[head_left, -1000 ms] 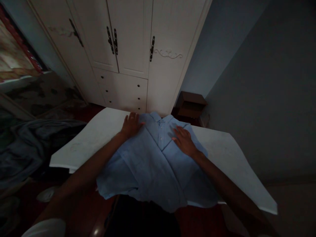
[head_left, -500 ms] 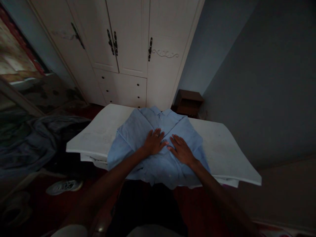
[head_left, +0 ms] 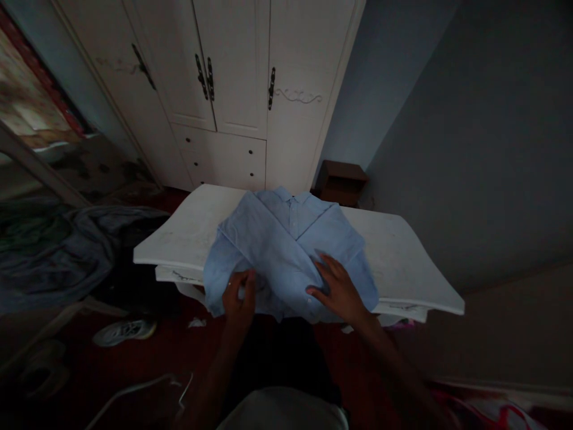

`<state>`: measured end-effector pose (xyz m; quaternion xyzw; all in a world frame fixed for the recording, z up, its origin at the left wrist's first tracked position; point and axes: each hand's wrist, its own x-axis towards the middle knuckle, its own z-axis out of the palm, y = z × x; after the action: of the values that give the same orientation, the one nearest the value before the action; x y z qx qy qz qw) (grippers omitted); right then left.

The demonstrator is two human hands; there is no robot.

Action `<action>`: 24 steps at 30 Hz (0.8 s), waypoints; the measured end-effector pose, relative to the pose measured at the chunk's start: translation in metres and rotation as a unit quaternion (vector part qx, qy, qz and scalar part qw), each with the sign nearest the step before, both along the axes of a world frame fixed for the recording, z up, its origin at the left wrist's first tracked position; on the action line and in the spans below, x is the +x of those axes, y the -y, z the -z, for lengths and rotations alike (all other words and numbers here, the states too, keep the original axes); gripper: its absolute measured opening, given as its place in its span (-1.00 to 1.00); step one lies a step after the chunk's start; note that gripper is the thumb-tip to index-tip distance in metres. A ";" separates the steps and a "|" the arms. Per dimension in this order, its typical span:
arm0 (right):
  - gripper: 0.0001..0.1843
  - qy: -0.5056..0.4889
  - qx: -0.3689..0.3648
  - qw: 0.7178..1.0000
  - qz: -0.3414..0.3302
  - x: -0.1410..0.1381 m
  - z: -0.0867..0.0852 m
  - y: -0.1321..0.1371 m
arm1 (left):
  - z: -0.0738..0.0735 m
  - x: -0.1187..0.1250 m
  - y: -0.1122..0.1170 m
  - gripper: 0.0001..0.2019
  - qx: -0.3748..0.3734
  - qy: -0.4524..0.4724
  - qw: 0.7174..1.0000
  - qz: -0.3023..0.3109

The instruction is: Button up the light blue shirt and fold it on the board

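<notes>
A light blue button-up shirt (head_left: pixel 273 251) lies across a white board-like table, collar at the far side and sleeves folded in over its front. My left hand (head_left: pixel 239 295) is at the shirt's near left part, thumb and fingers curled together in a pinch on the fabric. The exact fold between those fingertips is hard to see. My right hand (head_left: pixel 338 289) rests on the right half of the shirt with its fingers spread. Beneath the shirt, the white table (head_left: pixel 403 257) shows on both sides.
Behind the table stands a white wardrobe (head_left: pixel 237 71) with dark handles. A small brown cabinet (head_left: pixel 342 179) sits at the back right. On the left are a heap of dark clothes (head_left: pixel 80 251) and a shoe (head_left: pixel 125 332) on the red floor.
Both hands lay flat near the shirt's middle before. My left hand has moved left and nearer to me, its fingers now curled. My right hand has shifted slightly nearer. Overlapping sleeve fabric now shows.
</notes>
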<state>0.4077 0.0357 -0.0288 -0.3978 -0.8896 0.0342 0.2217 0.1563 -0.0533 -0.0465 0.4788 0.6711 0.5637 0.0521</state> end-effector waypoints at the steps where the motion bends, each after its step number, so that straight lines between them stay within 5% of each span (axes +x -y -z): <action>1: -0.30 -0.010 -0.003 1.000 0.027 0.002 0.004 0.006 | 0.013 0.000 0.011 -0.75 -0.006 0.012 1.000 -0.003; 5: -0.50 -0.039 -0.018 0.992 0.117 0.008 0.017 0.028 | 0.064 0.005 0.031 -0.74 -0.079 0.024 0.996 0.036; 8: -0.62 -0.047 -0.042 0.987 0.148 0.012 0.020 0.040 | 0.085 0.010 0.032 -0.63 -0.119 0.030 0.991 0.058; 15: -0.67 -0.074 -0.088 0.975 0.193 0.016 0.018 0.050 | 0.092 0.006 0.026 -0.55 -0.121 0.005 0.992 0.019; 24: -0.65 -0.108 -0.120 0.958 0.238 0.024 0.025 0.053 | 0.100 -0.014 0.030 -0.59 -0.162 0.104 0.976 0.097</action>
<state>0.4315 -0.0169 -0.0539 -0.6152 -0.7296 0.1297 0.2692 0.1424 -0.0834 -0.1466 0.4659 0.6947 0.4862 0.2529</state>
